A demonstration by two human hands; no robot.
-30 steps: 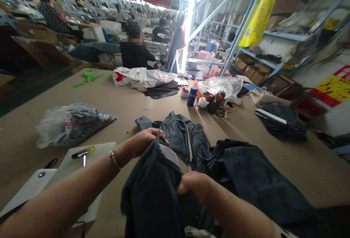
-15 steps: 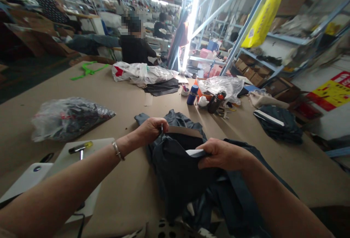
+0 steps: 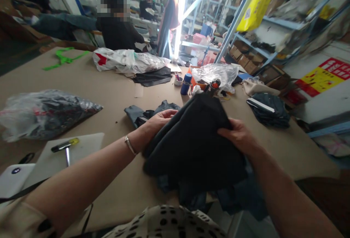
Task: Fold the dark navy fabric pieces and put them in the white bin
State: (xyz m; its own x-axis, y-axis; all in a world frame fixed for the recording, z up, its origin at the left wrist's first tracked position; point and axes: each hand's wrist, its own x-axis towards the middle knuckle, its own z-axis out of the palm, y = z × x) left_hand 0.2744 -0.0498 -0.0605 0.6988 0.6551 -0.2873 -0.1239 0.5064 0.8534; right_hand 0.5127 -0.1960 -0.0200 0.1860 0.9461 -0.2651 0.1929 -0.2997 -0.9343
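A dark blue-grey garment point(image 3: 194, 146) is raised in front of me and blurred, its lower part hanging over the near table edge. My left hand point(image 3: 154, 126) grips its left side, with the fingertips hidden behind the cloth. On the right side my right hand point(image 3: 240, 135) is closed on the edge, thumb in front. More dark cloth point(image 3: 133, 115) lies on the table just beyond my left hand. To the left, a hammer point(image 3: 67, 148) with a yellow end rests on a white board point(image 3: 94, 141).
A plastic bag of dark pieces point(image 3: 54, 112) lies left on the brown table point(image 3: 115, 95). Further back are a blue bottle point(image 3: 186, 84), a small cup point(image 3: 178, 80) and clear plastic point(image 3: 218, 75). Folded dark garments point(image 3: 269, 112) are stacked right. A person point(image 3: 116, 30) sits beyond the table.
The garment has been lifted and turned, so a broad dark face now shows and the white strip near my right hand is hidden. Both hands have risen slightly. The view has shifted right and down.
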